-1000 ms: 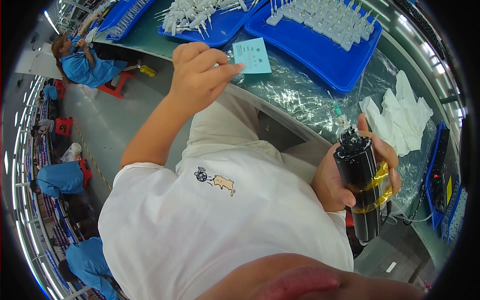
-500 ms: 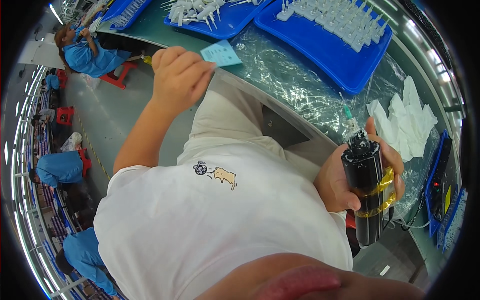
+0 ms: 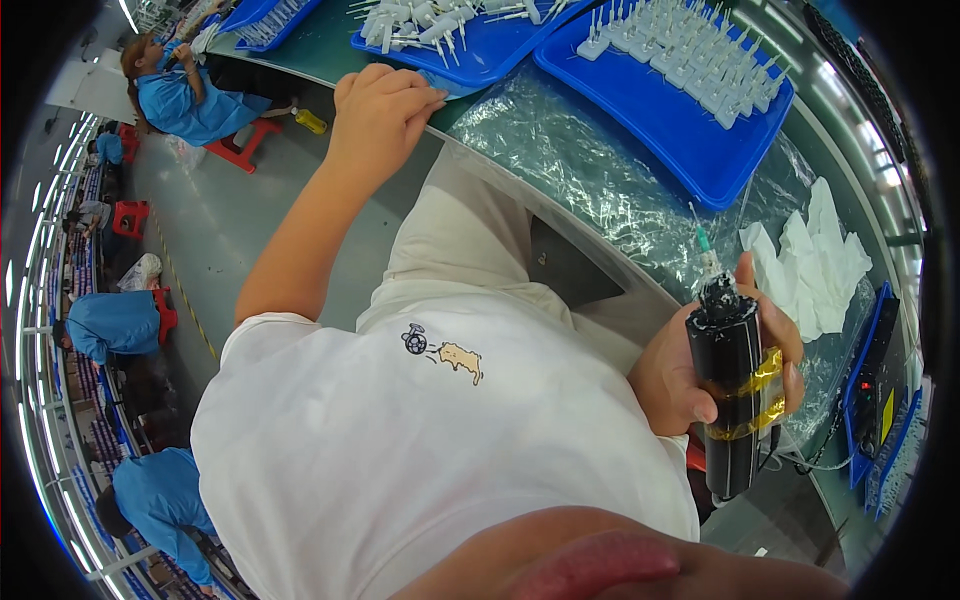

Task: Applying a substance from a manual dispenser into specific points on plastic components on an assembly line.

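My left hand (image 3: 382, 118) is over the table's near edge, fingers closed in a pinch on a light blue card (image 3: 455, 85). The card is mostly hidden behind the fingers and lies against the near edge of a blue tray (image 3: 480, 62). My right hand (image 3: 672, 372) is wrapped round a black cylindrical dispensing tool (image 3: 726, 345), held upright over the table's front edge. Gold tape bands its barrel. White residue covers its upper end, where a green needle hub (image 3: 703, 238) with a thin needle points up and away.
Loose white plastic parts are heaped in the tray near my left hand. Another blue tray (image 3: 700, 180) carries rows of similar parts. Clear plastic film (image 3: 560, 130) covers the tabletop; a crumpled white tissue (image 3: 815, 265) lies right. People in blue (image 3: 195, 100) sit at left.
My left hand has moved slightly up and right with the card, which now shows much less and reaches the tray's edge. The dispensing tool stays in my right hand, almost unmoved.
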Motion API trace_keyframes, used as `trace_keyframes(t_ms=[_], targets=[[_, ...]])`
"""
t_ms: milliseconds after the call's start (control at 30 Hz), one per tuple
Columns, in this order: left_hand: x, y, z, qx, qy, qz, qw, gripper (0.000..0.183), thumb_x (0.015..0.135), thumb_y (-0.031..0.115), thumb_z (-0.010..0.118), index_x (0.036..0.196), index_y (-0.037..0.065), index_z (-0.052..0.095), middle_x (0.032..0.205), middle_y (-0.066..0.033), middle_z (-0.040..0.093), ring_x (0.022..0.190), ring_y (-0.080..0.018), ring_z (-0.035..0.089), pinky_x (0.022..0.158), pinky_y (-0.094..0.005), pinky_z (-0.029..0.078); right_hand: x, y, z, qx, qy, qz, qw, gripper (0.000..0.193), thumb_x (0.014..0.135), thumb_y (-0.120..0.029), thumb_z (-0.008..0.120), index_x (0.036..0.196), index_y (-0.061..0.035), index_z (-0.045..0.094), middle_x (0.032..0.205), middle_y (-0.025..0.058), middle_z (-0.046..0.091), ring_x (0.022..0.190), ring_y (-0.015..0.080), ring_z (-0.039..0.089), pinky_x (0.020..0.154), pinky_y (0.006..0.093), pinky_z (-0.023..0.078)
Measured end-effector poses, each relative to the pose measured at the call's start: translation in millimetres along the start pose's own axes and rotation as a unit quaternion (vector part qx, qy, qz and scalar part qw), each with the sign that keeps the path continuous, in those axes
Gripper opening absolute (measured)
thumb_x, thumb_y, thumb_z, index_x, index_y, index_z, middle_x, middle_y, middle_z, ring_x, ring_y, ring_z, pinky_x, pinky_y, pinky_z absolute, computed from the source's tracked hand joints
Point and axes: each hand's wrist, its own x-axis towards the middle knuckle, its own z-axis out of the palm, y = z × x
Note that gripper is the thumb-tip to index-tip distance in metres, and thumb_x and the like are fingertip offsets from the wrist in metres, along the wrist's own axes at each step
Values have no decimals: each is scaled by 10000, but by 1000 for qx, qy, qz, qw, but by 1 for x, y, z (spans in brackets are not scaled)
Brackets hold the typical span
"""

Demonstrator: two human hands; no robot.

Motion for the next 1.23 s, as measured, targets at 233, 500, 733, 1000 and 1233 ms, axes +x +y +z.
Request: trace_keyframes(t_ms=[233,500,733,1000,1233], targets=[[17,-2,-1,-5,-53,-81,995,108,655,173,744,693,108,667,749,-7,641,724,-205,569,626,-333,404,-1,4,0,-25,-1,4,1000,649,837,-570,480,1168,-52,271,1014,266,464,790,338,604,763,557,545],[60,-59,-3,76,41,25,996,173,658,217,721,819,164,686,768,-3,607,727,-241,555,628,-361,423,1,-5,8,-57,46,15,997,672,832,-495,515,1173,4,221,986,305,459,653,344,576,743,577,536],[68,-48,19,91,-105,-28,990,98,683,222,699,768,185,666,855,52,591,943,-200,486,777,-397,338,0,-5,-2,-76,-12,6,997,658,845,-549,456,1165,-21,227,1025,275,449,647,296,576,737,551,549],[79,-49,6,-86,21,-5,996,53,715,120,649,720,84,611,811,-46,638,803,-220,591,711,-403,446,0,-10,5,-61,-11,44,997,649,834,-544,507,1178,-58,247,1045,262,443,767,325,576,832,551,512],[101,-13,13,-622,60,-180,759,238,842,109,602,1060,70,516,1035,-101,653,881,-309,642,778,-382,529,10,-6,-23,148,-105,31,983,803,676,-132,781,1252,-59,226,1151,282,439,893,341,607,969,555,396]])
